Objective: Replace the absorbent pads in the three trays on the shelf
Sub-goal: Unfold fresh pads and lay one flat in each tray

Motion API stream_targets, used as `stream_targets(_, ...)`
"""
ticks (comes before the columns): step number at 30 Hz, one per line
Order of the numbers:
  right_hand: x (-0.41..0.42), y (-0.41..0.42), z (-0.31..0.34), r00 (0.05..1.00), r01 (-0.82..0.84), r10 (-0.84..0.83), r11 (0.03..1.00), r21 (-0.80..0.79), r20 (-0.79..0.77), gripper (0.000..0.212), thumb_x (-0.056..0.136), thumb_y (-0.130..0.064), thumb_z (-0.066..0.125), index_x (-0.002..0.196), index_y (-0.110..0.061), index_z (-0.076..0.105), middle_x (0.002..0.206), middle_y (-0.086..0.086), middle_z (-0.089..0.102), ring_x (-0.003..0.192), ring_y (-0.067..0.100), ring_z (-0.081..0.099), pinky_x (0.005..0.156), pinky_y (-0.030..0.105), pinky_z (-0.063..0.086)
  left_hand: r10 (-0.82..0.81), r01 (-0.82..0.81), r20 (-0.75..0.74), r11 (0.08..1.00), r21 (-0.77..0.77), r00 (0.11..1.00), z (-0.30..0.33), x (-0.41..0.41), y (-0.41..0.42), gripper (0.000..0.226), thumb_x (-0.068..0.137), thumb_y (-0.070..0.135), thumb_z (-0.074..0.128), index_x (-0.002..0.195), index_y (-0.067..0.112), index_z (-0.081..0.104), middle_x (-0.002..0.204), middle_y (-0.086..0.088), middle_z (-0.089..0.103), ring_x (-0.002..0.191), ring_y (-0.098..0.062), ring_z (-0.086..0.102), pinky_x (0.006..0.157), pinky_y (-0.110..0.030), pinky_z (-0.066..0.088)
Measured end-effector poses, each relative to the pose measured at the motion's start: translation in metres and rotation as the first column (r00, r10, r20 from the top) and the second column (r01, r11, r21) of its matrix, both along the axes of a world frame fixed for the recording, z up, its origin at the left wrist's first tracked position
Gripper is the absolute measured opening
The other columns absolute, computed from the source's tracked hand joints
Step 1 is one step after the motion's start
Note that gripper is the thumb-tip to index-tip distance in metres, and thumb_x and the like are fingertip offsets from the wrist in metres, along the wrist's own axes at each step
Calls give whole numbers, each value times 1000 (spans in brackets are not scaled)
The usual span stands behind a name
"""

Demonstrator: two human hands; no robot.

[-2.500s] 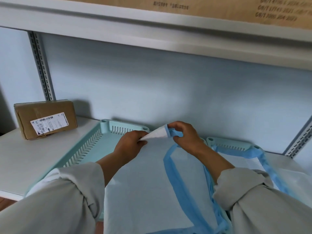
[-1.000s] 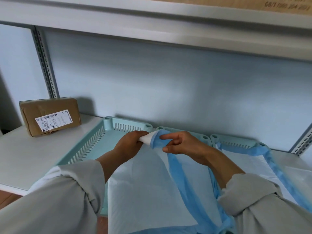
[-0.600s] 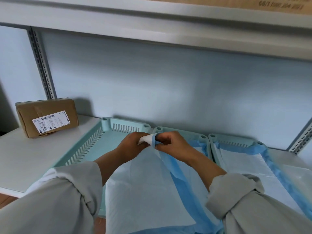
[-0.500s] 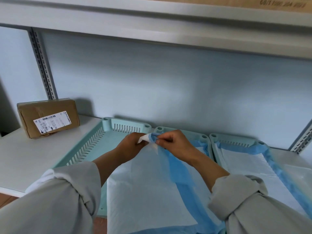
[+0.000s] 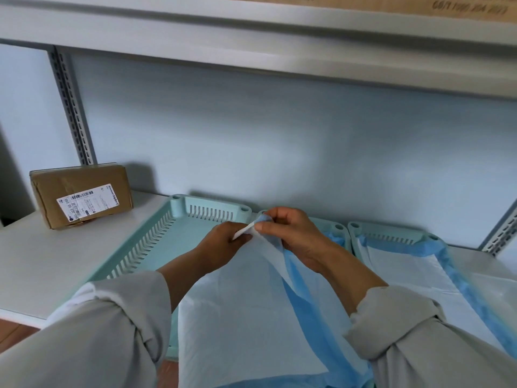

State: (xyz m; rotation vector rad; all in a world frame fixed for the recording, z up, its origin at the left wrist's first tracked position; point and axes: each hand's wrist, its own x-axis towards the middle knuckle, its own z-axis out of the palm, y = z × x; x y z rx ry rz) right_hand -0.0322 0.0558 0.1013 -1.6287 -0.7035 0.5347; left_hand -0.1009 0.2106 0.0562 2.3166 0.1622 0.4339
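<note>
White shelf (image 5: 42, 264): both hands' fingers (image 5: 268, 226) pinch the white, blue-edged pad's (image 5: 246, 317) corner.

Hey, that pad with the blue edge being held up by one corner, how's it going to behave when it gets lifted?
Probably floppy: the pad drapes from the corner that both the left hand and right hand pinch. Likely light, since fingertips alone hold it. It may stay creased, as its blue border is folded over.
</note>
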Motion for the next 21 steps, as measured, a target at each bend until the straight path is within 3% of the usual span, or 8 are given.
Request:
stream_targets(4, 4, -6, 2, 921, 53, 25, 980, 189, -389, 13, 86, -3, 64, 89, -14, 58, 75, 3, 64, 67, 13, 61, 62, 23, 52, 16, -16, -3, 999, 28, 1000, 2, 0, -1, 21, 95, 17, 53, 89, 1, 64, 91, -21, 65, 79, -22, 53, 77, -38, 46)
stream_targets(9, 1, -5, 3, 967, -9, -1, 999, -38, -254, 27, 86, -21, 68, 112, -15, 64, 99, 6, 69, 89, 18, 66, 80, 29, 54, 25, -25, -9, 999, 32, 1000, -1, 0, -1, 21, 95, 17, 53, 89, 1, 66, 92, -17, 67, 83, -28, 59, 78, -37, 46)
stream_targets(12, 1, -2, 17, 950, 158, -68, 946, 283, -304, 37, 85, 6, 61, 115, -15, 63, 100, 5, 69, 88, 15, 66, 78, 27, 55, 57, -56, -34, 998, 29, 998, -1, 1, -1, 20, 95, 18, 54, 80, 7, 60, 82, -12, 61, 74, -21, 51, 69, -30, 40)
stream_targets(14, 12, -5, 25, 899, 334, -101, 786, 520, -425, 35, 86, 8, 58, 109, -17, 64, 104, 6, 69, 95, 16, 67, 85, 31, 54, 58, -58, -35, 998, 12, 998, 0, 1, 1, 20, 95, 20, 54, 76, 13, 57, 80, -8, 58, 73, -20, 49, 68, -28, 38)
stream_targets(15, 15, -6, 27, 893, 365, -127, 766, 529, -433, 30, 88, 3, 60, 108, -18, 64, 105, 6, 69, 95, 17, 68, 86, 31, 54, 56, -56, -35, 998, 5, 998, 1, 0, 2, 22, 95, 21, 53, 73, 17, 55, 80, -8, 59, 74, -20, 50, 69, -27, 38)
stream_targets(17, 12, -11, 25, 920, 361, -295, 894, 265, -256, 15, 91, -15, 62, 105, -15, 65, 94, 5, 70, 78, 14, 70, 75, 28, 56, 63, -63, -27, 998, -6, 998, 3, -2, 4, 22, 95, 20, 53, 73, 20, 55, 82, -8, 60, 75, -20, 52, 70, -27, 39)
stream_targets(19, 7, -11, 15, 929, 369, -371, 925, -90, 1, 31, 92, -40, 56, 102, -12, 64, 80, 3, 70, 65, 12, 67, 70, 28, 53, 73, -73, -24, 997, -2, 997, 6, -2, 4, 20, 95, 20, 53, 76, 15, 56, 82, -9, 60, 75, -21, 51, 69, -27, 38)
stream_targets(21, 3, -9, 11, 964, 260, -265, 947, -190, -5, 48, 87, -61, 50, 111, -21, 60, 98, 0, 72, 81, 10, 68, 82, 32, 50, 74, -74, -25, 997, 3, 997, 6, 0, 4, 24, 95, 21, 53, 77, 6, 57, 79, -10, 57, 72, -21, 48, 67, -26, 36)
